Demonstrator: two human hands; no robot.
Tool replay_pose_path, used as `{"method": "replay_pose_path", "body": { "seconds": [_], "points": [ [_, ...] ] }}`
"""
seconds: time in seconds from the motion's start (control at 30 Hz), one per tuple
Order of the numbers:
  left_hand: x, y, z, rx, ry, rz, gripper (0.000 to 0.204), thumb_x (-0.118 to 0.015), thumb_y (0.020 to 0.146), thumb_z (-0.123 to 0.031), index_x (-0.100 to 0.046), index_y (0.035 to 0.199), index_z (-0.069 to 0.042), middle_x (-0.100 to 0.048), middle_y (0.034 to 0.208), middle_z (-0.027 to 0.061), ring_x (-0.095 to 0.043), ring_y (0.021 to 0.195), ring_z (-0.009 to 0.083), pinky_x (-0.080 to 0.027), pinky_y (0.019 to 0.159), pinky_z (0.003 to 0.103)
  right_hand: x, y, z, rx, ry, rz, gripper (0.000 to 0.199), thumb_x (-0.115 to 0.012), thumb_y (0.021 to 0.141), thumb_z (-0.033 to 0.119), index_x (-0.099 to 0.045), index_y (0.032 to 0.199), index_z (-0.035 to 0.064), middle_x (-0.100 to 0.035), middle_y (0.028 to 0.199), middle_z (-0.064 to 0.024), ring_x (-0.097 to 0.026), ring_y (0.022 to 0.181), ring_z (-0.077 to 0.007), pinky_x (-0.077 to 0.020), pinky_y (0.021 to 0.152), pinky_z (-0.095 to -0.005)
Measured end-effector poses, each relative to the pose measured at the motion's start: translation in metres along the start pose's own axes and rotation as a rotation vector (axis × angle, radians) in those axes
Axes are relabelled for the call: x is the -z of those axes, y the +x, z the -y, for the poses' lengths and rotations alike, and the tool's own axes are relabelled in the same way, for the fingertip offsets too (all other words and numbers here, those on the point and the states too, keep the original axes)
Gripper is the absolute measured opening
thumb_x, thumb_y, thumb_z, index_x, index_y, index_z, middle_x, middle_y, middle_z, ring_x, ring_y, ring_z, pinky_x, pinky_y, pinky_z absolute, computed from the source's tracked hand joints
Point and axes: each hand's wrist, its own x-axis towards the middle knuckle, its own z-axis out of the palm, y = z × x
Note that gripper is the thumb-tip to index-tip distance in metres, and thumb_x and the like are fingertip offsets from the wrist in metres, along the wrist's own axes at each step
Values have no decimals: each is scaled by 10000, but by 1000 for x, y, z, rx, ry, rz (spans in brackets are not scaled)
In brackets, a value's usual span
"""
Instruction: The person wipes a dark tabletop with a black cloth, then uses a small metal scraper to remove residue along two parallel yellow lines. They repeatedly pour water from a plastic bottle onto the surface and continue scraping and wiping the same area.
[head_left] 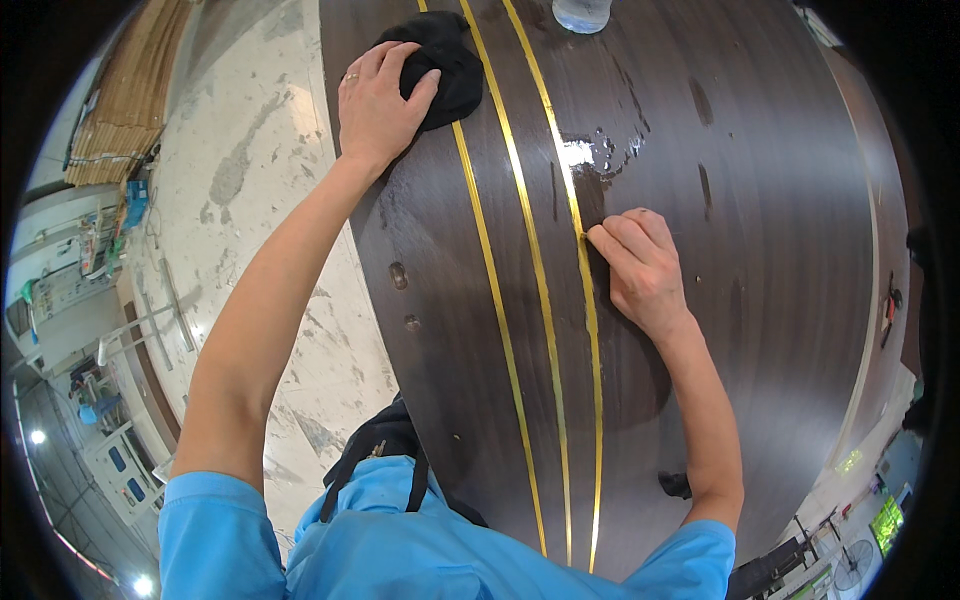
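While the left hand [383, 108] clasps black cloth [455, 70], the right hand [643, 268] pinches together at yellow striping [591, 310].

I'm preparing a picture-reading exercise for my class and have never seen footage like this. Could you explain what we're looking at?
There is no machine here, just a person's bare hands. The single picture comes from a wide fisheye camera on that person's head, looking down, so straight edges bend.

Before them is a broad, dark brown, wood-grained panel with three long, narrow yellow strips, a shiny wet patch and, at the top edge, part of a clear container.

The left hand rests on a crumpled black cloth; how firmly it grips is unclear. The right hand is pinched at the rightmost strip; anything tiny between its fingertips can't be made out.
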Motion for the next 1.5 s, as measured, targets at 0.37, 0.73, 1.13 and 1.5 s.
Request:
{"method": "replay_pose_path", "body": {
  "seconds": [0.37, 0.73, 1.13, 1.5],
  "points": [
    [1, 0, 1, 8, 56, 53, 536, -668, 1065, -504, -670, 1485, -171, -643, 1550, 106, -567, 1467, 360, -416, 1254, 513, 5, -12, 7, -4, 29, 17, 326, -727, 747, -89, -741, 1062, -10, -672, 1053, -76, -666, 1034, -285, -561, 970, -445],
    [-1, 0, 0, 8, 27, 8, 506, -719, 1021, -471, -706, 1430, -172, -665, 1503, 86, -569, 1456, 361, -408, 1249, 509, 9, -24, 16, -27, 35, 39, 334, -723, 737, -97, -740, 1059, -8, -657, 1042, -73, -666, 1028, -280, -559, 970, -445],
    [0, 0, 3, -10, 72, 41, 533, -670, 1066, -503, -667, 1495, -187, -640, 1557, 106, -575, 1464, 354, -422, 1257, 509, 15, -36, 24, -20, 44, 42, 313, -734, 758, -85, -749, 1065, -21, -652, 1037, -67, -660, 1023, -269, -568, 979, -442],
    [-2, 0, 5, -14, 47, 13, 521, -703, 1036, -487, -697, 1454, -177, -655, 1524, 97, -572, 1460, 360, -417, 1246, 510, 21, -49, 32, -20, 49, 66, 316, -746, 754, -52, -750, 1068, -26, -654, 1036, -65, -661, 1003, -268, -574, 957, -435]
  ]
}}
